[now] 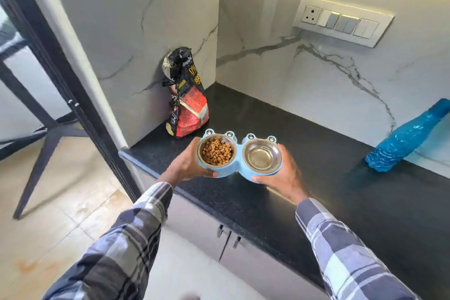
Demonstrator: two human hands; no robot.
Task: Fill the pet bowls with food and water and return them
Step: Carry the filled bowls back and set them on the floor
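Both hands, left hand (186, 165) and right hand (287, 174), are gripping the ends of the double bowl stand (239, 168) above the counter (316, 178) edge, its long axis lying across the body (kibble bowl (216, 152) left, other bowl (262, 157) right).

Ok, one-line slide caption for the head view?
Both hands, left hand and right hand, hold the double pet bowl over the counter: kibble left.

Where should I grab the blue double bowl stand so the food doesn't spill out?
Grip the blue double bowl stand at its two short ends, one hand from each side, as the left hand and right hand do here. It is long and low with open bowls, so holding both ends should keep it level and the kibble inside.
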